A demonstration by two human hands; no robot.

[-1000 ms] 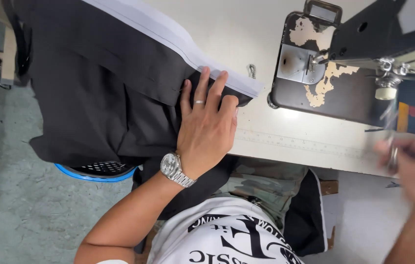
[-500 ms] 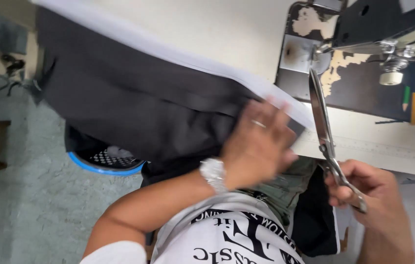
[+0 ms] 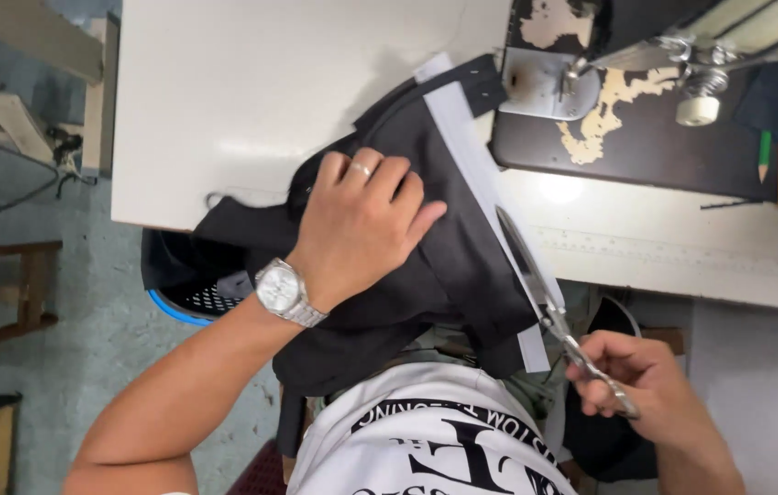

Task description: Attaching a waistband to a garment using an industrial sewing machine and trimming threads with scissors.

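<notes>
My left hand (image 3: pixel 361 225), with a ring and a silver wristwatch, presses flat on a bunched black garment (image 3: pixel 444 257) that lies over the white table's front edge. A white strip (image 3: pixel 476 174) runs along the garment's right side. My right hand (image 3: pixel 641 385) holds metal scissors (image 3: pixel 536 280) by the handles. Their blades point up along the white strip, close to its lower part.
A sewing machine (image 3: pixel 646 101) with a worn dark bed stands at the back right of the white table (image 3: pixel 252 101). A blue-rimmed basket (image 3: pixel 192 302) sits under the table edge at the left. Wooden furniture (image 3: pixel 4 293) stands on the floor further left.
The garment has been pulled together and turned so the white strip runs toward me. My right hand brought the scissors from near the machine down to the strip's lower edge.
</notes>
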